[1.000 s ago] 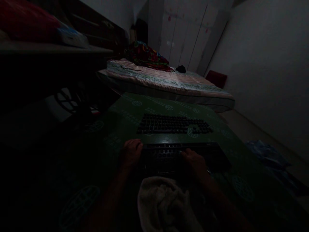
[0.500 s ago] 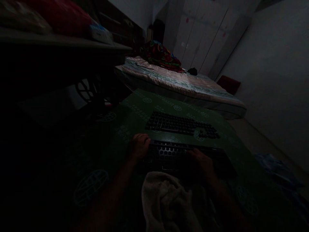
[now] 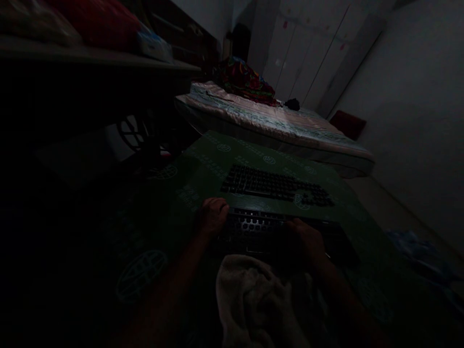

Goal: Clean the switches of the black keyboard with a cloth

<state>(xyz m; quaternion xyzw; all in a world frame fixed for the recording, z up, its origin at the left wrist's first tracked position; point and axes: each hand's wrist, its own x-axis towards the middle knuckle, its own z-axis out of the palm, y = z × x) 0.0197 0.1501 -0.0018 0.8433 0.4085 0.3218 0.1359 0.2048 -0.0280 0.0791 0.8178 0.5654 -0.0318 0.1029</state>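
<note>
The room is very dark. A black keyboard frame with bare switch sockets [image 3: 261, 227] lies on a green patterned mat [image 3: 203, 169]. My left hand [image 3: 211, 217] curls round the frame's left end. Over the frame's right half rests my right hand [image 3: 308, 238], fingers bent on top of it. Beyond the frame, several loose black keycaps [image 3: 271, 184] lie laid out in rows on the mat. A pale towel [image 3: 250, 299] is bunched between my forearms.
A mattress with striped bedding [image 3: 275, 123] lies beyond the mat, a colourful bundle of cloth [image 3: 244, 79] on it. A dark table with an iron treadle stand [image 3: 134, 135] is at the left. Blue cloth [image 3: 416, 244] lies on the floor right.
The view has swung left and slightly down. Both hands have stayed on the keyboard frame, the right one sliding a little to the right along it.
</note>
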